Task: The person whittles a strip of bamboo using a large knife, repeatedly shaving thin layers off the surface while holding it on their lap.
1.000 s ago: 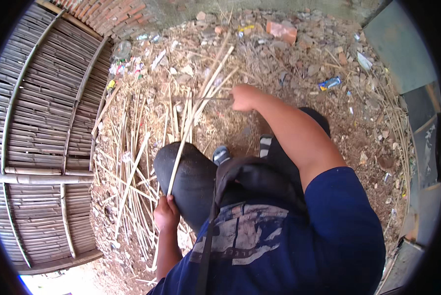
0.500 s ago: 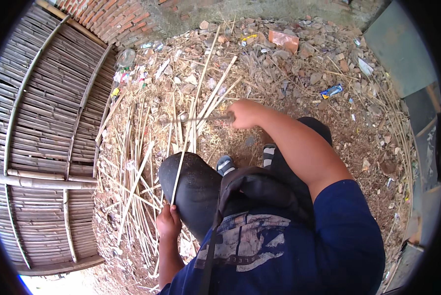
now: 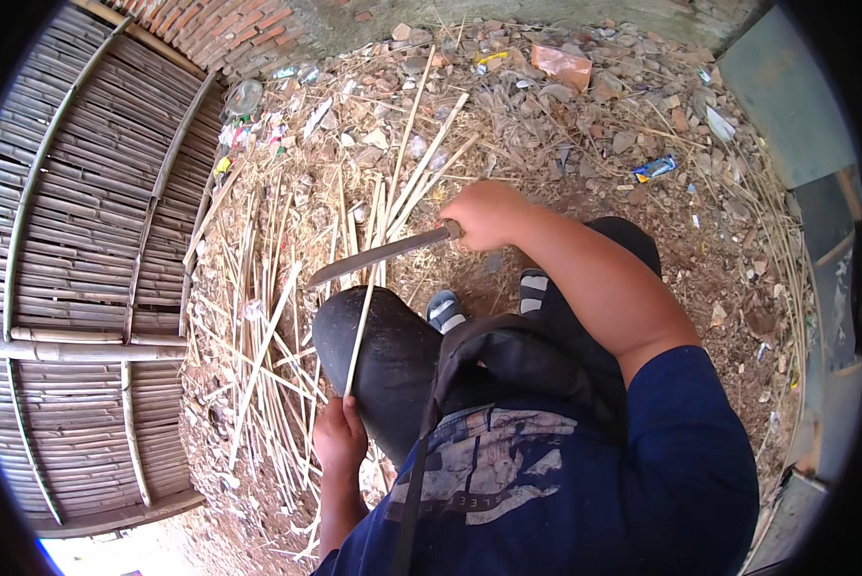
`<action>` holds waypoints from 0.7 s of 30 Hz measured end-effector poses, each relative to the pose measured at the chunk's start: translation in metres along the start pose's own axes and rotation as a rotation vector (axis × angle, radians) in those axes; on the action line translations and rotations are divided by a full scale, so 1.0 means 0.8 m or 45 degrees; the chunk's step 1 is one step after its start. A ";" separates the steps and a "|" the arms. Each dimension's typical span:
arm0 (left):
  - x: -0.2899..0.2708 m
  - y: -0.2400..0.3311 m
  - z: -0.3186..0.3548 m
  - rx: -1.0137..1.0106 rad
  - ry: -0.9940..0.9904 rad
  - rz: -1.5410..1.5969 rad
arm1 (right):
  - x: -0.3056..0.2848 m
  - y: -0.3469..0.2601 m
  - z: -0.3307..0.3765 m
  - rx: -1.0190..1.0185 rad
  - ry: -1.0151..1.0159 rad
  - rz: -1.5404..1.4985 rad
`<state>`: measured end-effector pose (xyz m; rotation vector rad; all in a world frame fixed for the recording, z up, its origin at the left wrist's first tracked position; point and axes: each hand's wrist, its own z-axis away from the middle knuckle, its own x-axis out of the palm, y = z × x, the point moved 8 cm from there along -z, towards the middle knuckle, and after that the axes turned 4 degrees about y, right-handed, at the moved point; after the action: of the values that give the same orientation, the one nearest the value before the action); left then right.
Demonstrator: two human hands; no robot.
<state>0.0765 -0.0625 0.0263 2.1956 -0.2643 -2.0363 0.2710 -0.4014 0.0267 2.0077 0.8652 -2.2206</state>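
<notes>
My right hand (image 3: 486,213) is closed round the handle of a machete (image 3: 383,254). Its long brown-grey blade points left and crosses over a thin bamboo strip (image 3: 361,336); whether the two touch I cannot tell. Beside my left thigh, my left hand (image 3: 341,432) grips the near end of that pale strip, thumb laid along it. The strip runs up across my left knee and away over the ground. Other split bamboo strips (image 3: 431,158) lie beyond the blade.
Loose bamboo strips (image 3: 258,384) are heaped to my left, before a bamboo slat panel (image 3: 95,211). A brick wall (image 3: 215,34) stands at the far side. Rubble, a blue wrapper (image 3: 654,170) and a broken tile (image 3: 561,67) litter the ground. Grey boards (image 3: 786,96) stand at the right.
The machete blade, blurred and nearly level before, has come down nearer my left knee and now tilts down to the left. My left hand keeps its grip on the strip.
</notes>
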 end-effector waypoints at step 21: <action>0.000 0.022 -0.008 0.008 -0.042 -0.018 | -0.003 0.032 -0.006 0.229 -0.048 -0.020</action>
<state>0.0820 -0.0802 0.0310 2.1750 -0.2605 -2.0837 0.2850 -0.4219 0.0192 2.0287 0.7034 -2.4168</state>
